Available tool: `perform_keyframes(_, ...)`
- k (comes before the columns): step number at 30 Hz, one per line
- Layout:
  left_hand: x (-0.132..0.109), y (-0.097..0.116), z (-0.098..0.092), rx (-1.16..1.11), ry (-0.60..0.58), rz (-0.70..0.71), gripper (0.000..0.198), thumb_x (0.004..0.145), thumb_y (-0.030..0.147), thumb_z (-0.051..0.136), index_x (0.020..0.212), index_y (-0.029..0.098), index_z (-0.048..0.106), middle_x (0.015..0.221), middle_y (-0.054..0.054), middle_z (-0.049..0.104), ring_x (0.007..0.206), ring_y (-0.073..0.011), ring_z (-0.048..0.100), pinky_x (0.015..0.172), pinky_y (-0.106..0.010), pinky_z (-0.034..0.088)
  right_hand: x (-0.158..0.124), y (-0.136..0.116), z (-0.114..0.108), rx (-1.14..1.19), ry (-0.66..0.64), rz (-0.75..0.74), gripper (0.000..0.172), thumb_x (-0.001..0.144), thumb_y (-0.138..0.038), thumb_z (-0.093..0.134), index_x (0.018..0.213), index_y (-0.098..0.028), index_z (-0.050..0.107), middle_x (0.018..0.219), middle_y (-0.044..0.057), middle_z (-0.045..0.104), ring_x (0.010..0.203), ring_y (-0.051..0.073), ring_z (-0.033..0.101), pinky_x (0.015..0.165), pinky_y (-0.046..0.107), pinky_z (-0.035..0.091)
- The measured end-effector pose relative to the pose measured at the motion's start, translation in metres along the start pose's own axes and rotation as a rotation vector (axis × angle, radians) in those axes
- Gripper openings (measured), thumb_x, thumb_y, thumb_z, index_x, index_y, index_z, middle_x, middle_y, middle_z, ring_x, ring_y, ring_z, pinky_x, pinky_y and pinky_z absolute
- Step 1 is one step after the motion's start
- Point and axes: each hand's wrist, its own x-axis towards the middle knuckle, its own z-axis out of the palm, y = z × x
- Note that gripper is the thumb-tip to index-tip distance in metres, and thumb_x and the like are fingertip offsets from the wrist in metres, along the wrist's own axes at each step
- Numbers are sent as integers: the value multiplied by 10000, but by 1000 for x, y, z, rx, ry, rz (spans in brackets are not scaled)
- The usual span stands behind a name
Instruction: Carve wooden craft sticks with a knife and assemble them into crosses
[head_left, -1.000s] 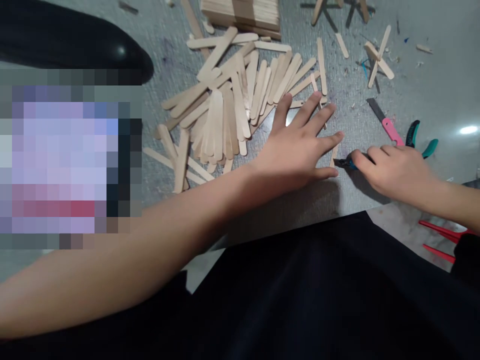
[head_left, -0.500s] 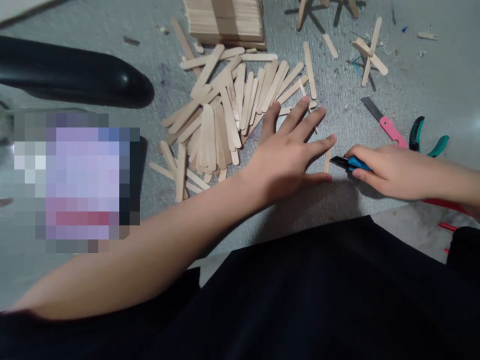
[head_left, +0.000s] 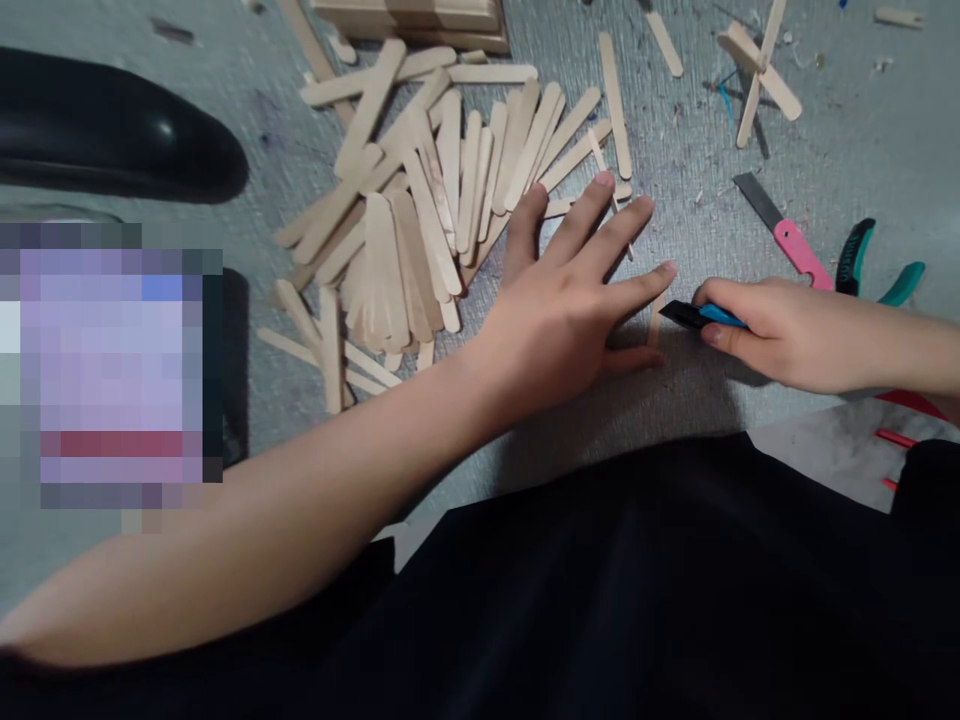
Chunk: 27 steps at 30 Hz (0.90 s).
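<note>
Wood this thin is light, stiff and likely quick to split. The craft stick [head_left: 657,320] lies on the floor [head_left: 697,240], mostly hidden under the left hand [head_left: 570,300], which is spread flat and apparently pins it, sensibly close to the blade. The right hand [head_left: 780,335] is closed round a blue knife [head_left: 701,315] just beside it.

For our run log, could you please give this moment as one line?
left hand: flat, fingers over stick | right hand: grips blue knife

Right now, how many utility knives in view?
2: blue knife in the right hand; pink knife lying just beyond it, beside the teal pliers. Others may hide under the stick pile.
</note>
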Motion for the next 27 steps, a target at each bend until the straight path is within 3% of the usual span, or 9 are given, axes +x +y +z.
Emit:
perform_keyframes(7, 1, 2, 2, -4, 16, -5, 731, 1031, 584, 912, 1715, 442, 698, 2032, -43, 396, 1908, -516, 276, 1527, -849, 153, 2, -12, -12, -41, -77, 98, 253, 1205, -495, 495, 1169, -278, 620, 761, -9, 671, 639, 227, 605, 672, 373, 342)
perform_keyframes(15, 1, 0, 3, -47, 15, -5, 728, 1049, 599, 888, 1730, 439, 687, 2031, -46, 394, 1925, -510, 235, 1552, -801, 86, 5, -5, -17, 97, -202, 61, 242, 1237, -479, 503, 1157, -280, 615, 845, -4, 770, 616, 196, 677, 660, 345, 416)
perform_keyframes(19, 2, -4, 12, -69, 79, 32, 716, 1040, 578, 908, 1705, 399, 713, 2015, -81, 419, 1909, -538, 263, 1536, -826, 81, 0, -4, -11, 176, -148, 92, 272, 1221, -520, 506, 1097, -282, 549, 792, -9, 722, 553, 193, 639, 631, 358, 407)
perform_keyframes(27, 3, -8, 21, -111, 161, 65, 747, 983, 546, 981, 1669, 386, 734, 1965, -113, 499, 1878, -549, 333, 1515, -861, 136, -9, -6, -1, 180, 4, 70, 287, 1193, -548, 533, 1074, -287, 527, 769, 14, 683, 634, 234, 616, 666, 393, 369)
